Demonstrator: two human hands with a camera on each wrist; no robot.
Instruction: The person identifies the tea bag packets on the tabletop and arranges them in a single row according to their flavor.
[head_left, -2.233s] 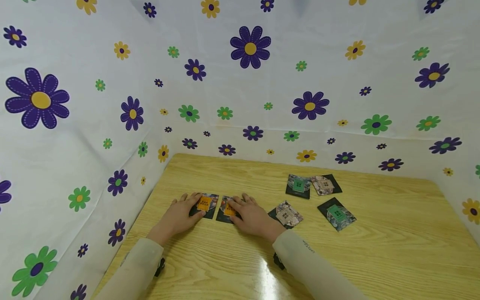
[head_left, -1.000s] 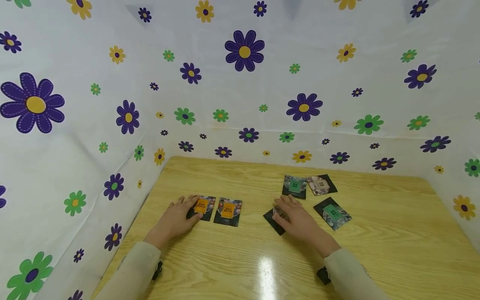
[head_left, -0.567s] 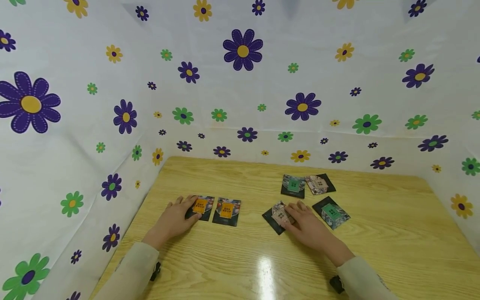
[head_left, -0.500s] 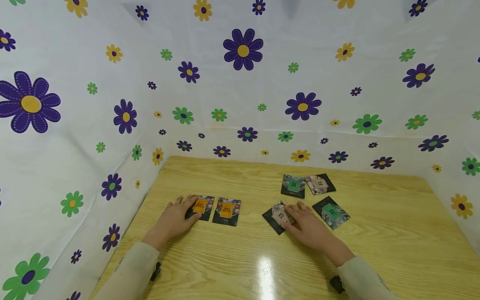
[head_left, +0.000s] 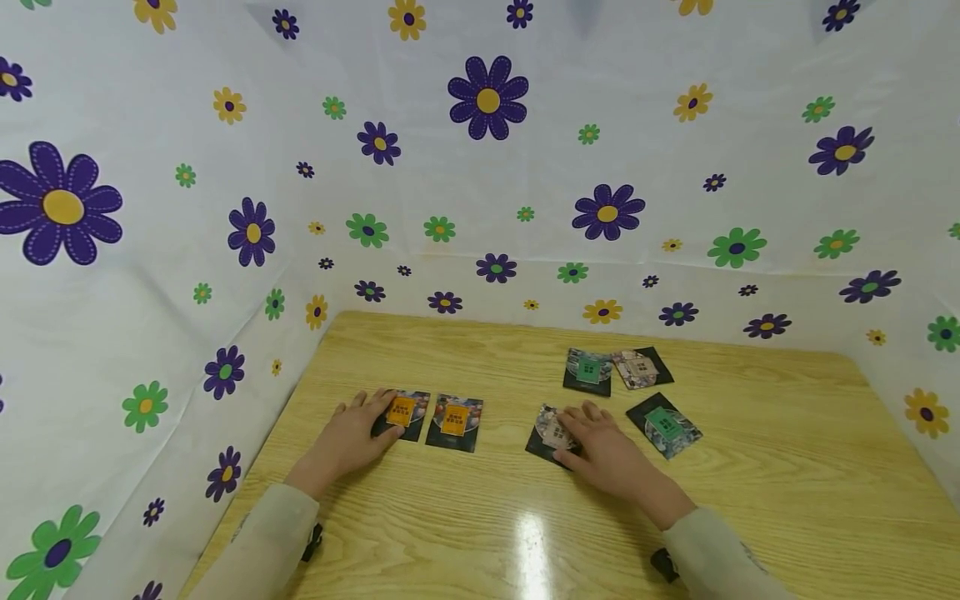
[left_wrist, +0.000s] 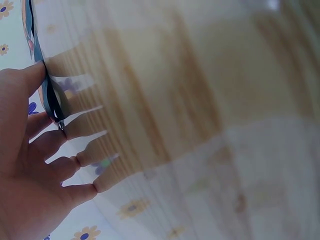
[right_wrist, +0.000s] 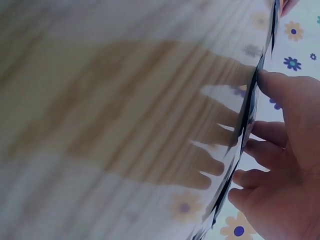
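Observation:
My left hand lies flat on the wooden table, fingertips on the edge of a dark card with an orange label. A second orange-label card lies just right of it, untouched. My right hand rests with straight fingers on a dark card with a beige house picture. In the left wrist view the left hand touches a thin card edge. In the right wrist view the right hand presses a card edge against the glossy table.
Further back lie a green-house card and a beige-house card; another green-house card sits right of my right hand. White sheets printed with flowers wall the table on three sides.
My right hand left the second orange-label card, moved right to the beige-house card, and has slid that card a little to the left. The left hand has stayed put.

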